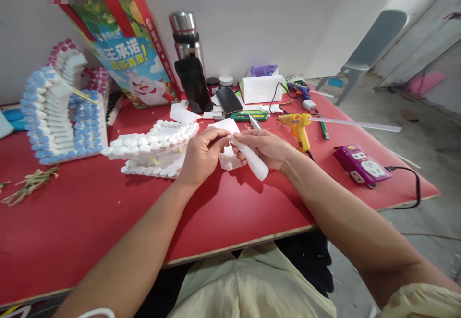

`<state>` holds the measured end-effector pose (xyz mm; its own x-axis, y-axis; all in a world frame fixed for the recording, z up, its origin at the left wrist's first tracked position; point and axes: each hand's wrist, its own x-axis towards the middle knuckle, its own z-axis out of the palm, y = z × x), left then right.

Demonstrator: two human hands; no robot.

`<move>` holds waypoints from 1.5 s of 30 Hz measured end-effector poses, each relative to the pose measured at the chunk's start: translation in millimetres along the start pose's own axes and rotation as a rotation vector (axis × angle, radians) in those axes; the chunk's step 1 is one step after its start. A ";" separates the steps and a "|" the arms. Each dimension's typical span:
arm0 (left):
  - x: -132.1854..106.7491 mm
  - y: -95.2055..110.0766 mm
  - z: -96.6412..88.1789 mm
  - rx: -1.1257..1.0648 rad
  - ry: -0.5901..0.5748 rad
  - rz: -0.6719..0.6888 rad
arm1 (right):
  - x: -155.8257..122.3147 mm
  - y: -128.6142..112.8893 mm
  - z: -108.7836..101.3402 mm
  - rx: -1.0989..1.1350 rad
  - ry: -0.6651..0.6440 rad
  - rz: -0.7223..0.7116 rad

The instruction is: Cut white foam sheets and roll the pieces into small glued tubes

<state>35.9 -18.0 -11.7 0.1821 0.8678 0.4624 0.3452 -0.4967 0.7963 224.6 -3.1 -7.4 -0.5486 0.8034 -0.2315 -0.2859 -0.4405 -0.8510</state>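
Between my two hands is a strip of white paper [255,162], its loose end hanging toward the table's front edge. My left hand [202,155] pinches the paper's far tip with thumb and fingers. Closed around the same paper, my right hand [264,146] grips it just beside the left fingertips. Beneath the hands lie white paper sheets [232,163]. Left of my left hand stands a white model [144,140] edged with rows of rounded white pieces. A pair of metal blades [254,121] points out beyond my right hand.
A yellow glue gun [300,130] with a long clear stick lies to the right, near a purple power socket [361,165]. Behind are a phone [193,85], a steel flask [183,30] and a printed bag [133,54]. A blue-and-white model [65,121] stands left.
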 end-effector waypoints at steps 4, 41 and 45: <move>-1.3 -0.3 1.2 -0.012 0.012 -0.052 | 0.0 0.9 0.1 -0.035 0.035 -0.063; -1.5 -8.3 6.2 -0.238 0.014 -0.065 | -3.7 4.9 6.6 -0.594 0.158 -0.494; 2.9 -15.4 -0.1 -0.420 -0.126 -0.207 | -4.3 2.8 3.1 -0.631 0.138 -0.507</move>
<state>31.1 -7.9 -22.6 0.2683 0.9311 0.2471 -0.0105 -0.2536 0.9672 223.7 -9.0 -7.2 -0.3583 0.9046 0.2311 0.0452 0.2641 -0.9634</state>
